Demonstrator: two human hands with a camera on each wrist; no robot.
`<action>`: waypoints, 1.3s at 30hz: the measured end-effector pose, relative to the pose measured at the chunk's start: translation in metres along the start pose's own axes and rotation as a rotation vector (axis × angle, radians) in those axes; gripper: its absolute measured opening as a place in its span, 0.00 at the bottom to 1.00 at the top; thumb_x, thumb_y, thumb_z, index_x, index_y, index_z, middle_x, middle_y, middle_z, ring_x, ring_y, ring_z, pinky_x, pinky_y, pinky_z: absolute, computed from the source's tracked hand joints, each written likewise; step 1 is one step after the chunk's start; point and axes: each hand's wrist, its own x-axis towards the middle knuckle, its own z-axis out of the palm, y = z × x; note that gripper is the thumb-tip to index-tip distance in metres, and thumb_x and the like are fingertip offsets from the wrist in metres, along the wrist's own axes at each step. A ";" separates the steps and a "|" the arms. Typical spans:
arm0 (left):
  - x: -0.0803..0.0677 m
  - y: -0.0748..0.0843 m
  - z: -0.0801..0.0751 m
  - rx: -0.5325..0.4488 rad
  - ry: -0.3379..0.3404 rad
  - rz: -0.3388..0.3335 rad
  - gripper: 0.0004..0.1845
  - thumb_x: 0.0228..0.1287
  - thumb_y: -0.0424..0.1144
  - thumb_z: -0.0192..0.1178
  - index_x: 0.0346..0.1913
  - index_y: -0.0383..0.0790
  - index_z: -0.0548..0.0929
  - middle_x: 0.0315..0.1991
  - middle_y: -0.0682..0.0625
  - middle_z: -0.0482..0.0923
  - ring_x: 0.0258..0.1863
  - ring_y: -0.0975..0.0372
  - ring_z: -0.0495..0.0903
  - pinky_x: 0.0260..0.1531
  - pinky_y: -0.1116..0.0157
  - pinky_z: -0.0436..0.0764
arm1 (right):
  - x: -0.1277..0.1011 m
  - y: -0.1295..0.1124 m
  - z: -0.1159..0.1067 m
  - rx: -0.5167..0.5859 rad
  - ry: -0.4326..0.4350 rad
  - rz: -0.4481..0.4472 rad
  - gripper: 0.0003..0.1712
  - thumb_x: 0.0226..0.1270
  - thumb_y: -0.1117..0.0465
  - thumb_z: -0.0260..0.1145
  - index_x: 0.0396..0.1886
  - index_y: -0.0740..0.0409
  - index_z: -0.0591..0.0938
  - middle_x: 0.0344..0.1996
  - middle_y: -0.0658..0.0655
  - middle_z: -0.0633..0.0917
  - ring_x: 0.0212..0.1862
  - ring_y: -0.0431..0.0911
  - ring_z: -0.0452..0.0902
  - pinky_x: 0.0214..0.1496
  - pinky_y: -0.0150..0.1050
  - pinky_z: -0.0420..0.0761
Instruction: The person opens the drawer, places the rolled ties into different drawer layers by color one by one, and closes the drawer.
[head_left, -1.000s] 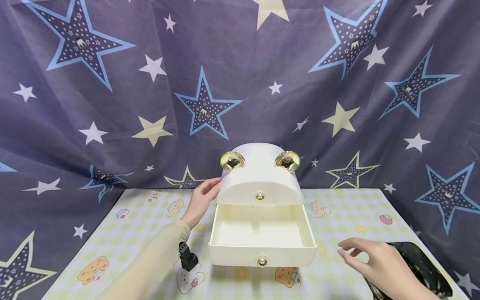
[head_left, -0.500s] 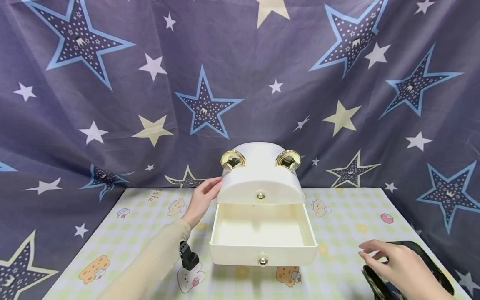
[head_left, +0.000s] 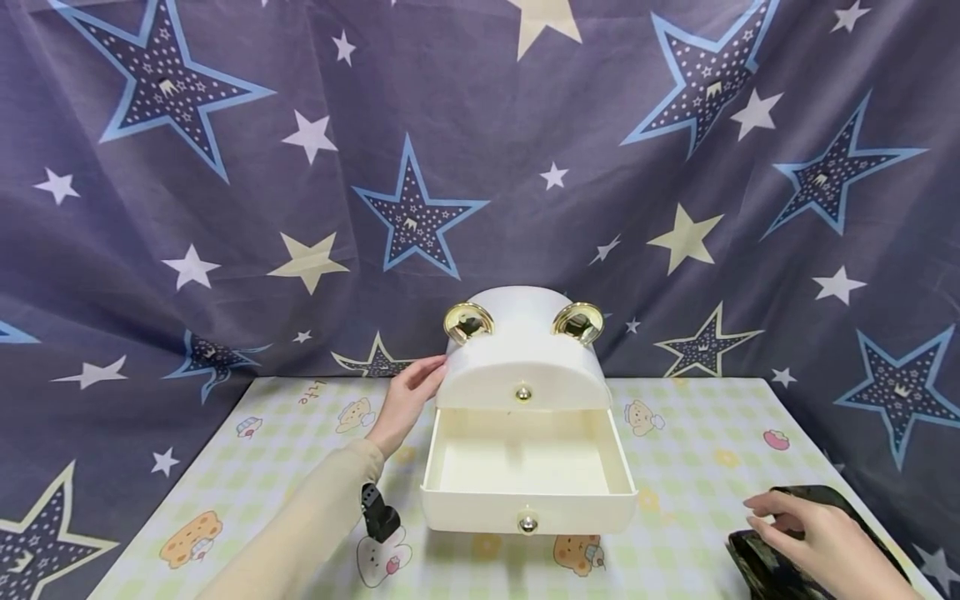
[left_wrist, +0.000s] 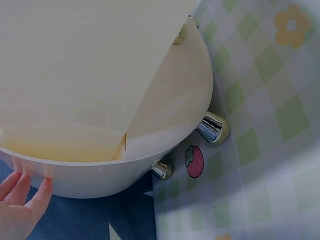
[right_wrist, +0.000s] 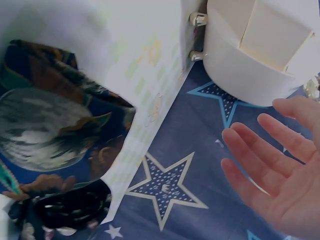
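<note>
A cream drawer box with two gold ears stands at the back middle of the table, on small chrome feet. Its lower drawer is pulled out and shows nothing inside. My left hand rests flat against the box's left side, fingers straight. My right hand hovers over a dark patterned folded cloth at the table's front right corner; its fingers are straight and spread, holding nothing. The cloth shows a dark blue and brown print.
A checked tablecloth with bear prints covers the table. A star-patterned blue curtain hangs behind and drapes around the table's edges. A small black camera clip sits on my left wrist.
My right hand has moved right and down, from the table beside the drawer to over the dark cloth. The left hand and the box have stayed put.
</note>
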 end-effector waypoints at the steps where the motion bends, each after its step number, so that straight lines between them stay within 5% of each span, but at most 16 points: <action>1: -0.001 0.002 0.000 -0.005 -0.001 -0.003 0.19 0.63 0.38 0.53 0.54 0.32 0.72 0.54 0.40 0.71 0.51 0.57 0.71 0.50 0.64 0.73 | 0.001 0.002 0.000 0.007 -0.011 0.010 0.20 0.56 0.48 0.61 0.40 0.58 0.80 0.34 0.52 0.81 0.28 0.41 0.76 0.27 0.37 0.77; 9: -0.010 0.021 0.004 0.014 0.003 -0.015 0.18 0.64 0.34 0.51 0.55 0.28 0.70 0.54 0.37 0.70 0.52 0.54 0.70 0.50 0.63 0.73 | 0.001 0.018 0.005 0.030 -0.060 0.014 0.20 0.56 0.54 0.62 0.45 0.63 0.77 0.36 0.55 0.81 0.30 0.42 0.76 0.29 0.37 0.78; 20: 0.001 -0.002 0.000 -0.008 0.007 0.013 0.19 0.62 0.39 0.54 0.54 0.33 0.73 0.53 0.41 0.72 0.50 0.58 0.72 0.50 0.65 0.74 | 0.009 0.047 0.012 0.039 -0.119 0.009 0.25 0.54 0.51 0.63 0.45 0.66 0.76 0.36 0.59 0.80 0.32 0.46 0.77 0.32 0.40 0.79; 28: -0.003 0.005 0.001 -0.013 0.000 -0.004 0.19 0.63 0.38 0.53 0.55 0.32 0.71 0.54 0.40 0.71 0.51 0.58 0.71 0.50 0.65 0.73 | 0.010 0.057 0.017 0.028 -0.140 0.065 0.27 0.52 0.49 0.64 0.45 0.65 0.76 0.38 0.61 0.79 0.33 0.49 0.76 0.32 0.43 0.79; 32: -0.008 0.017 0.003 -0.007 -0.004 -0.017 0.18 0.64 0.35 0.51 0.55 0.29 0.70 0.54 0.38 0.70 0.51 0.56 0.70 0.51 0.64 0.73 | 0.027 0.104 0.039 0.044 -0.155 0.082 0.33 0.47 0.40 0.64 0.47 0.59 0.76 0.41 0.60 0.78 0.33 0.49 0.76 0.33 0.44 0.79; 35: -0.005 0.011 0.002 -0.012 -0.002 -0.016 0.18 0.64 0.36 0.51 0.55 0.30 0.71 0.54 0.39 0.71 0.51 0.57 0.71 0.50 0.65 0.73 | 0.042 0.144 0.057 0.050 -0.151 0.096 0.37 0.40 0.34 0.64 0.47 0.53 0.77 0.42 0.58 0.78 0.33 0.47 0.76 0.32 0.44 0.79; 39: 0.000 -0.001 0.000 -0.022 0.002 0.000 0.19 0.63 0.39 0.53 0.54 0.33 0.72 0.54 0.41 0.72 0.51 0.58 0.71 0.50 0.66 0.73 | 0.041 0.148 0.058 0.022 -0.143 0.105 0.37 0.39 0.34 0.65 0.46 0.53 0.77 0.42 0.58 0.78 0.33 0.47 0.76 0.32 0.44 0.78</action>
